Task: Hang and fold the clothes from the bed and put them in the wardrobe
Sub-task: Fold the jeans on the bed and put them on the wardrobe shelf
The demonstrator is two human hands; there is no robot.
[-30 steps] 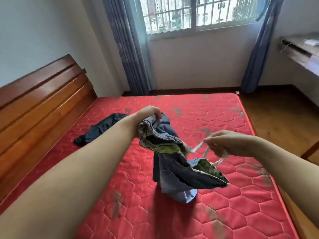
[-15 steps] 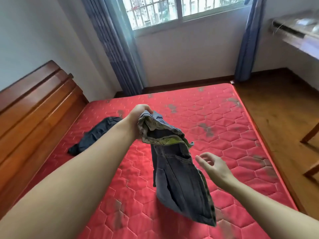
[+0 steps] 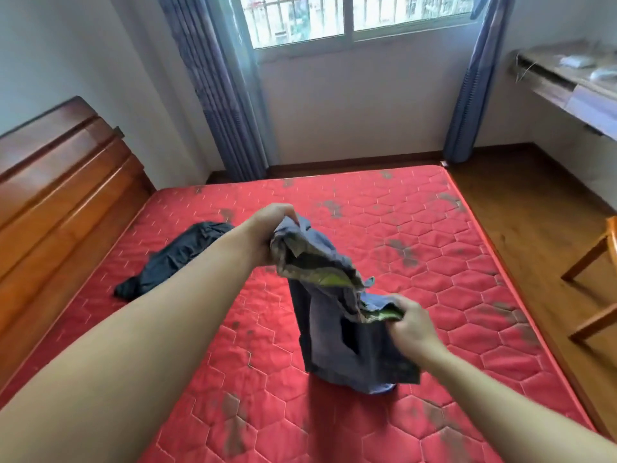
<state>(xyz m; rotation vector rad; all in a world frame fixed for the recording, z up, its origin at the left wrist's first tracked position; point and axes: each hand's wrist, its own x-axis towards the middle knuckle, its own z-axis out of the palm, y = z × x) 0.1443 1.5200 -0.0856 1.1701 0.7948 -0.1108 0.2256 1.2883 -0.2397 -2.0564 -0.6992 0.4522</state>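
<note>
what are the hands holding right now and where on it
Both hands hold the blue-grey shorts by the waistband: the left hand grips its far, raised end, the right hand its near, lower end. The legs hang down to the red mattress.

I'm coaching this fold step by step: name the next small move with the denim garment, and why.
Probably draw the hands apart to stretch the waistband flat: the left hand and right hand each grip the bunched denim garment, hanging crumpled over the mattress.

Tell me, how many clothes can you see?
2. The blue-grey garment is held up over the red mattress by the left hand and right hand. The dark garment lies near the headboard. No others show.
</note>
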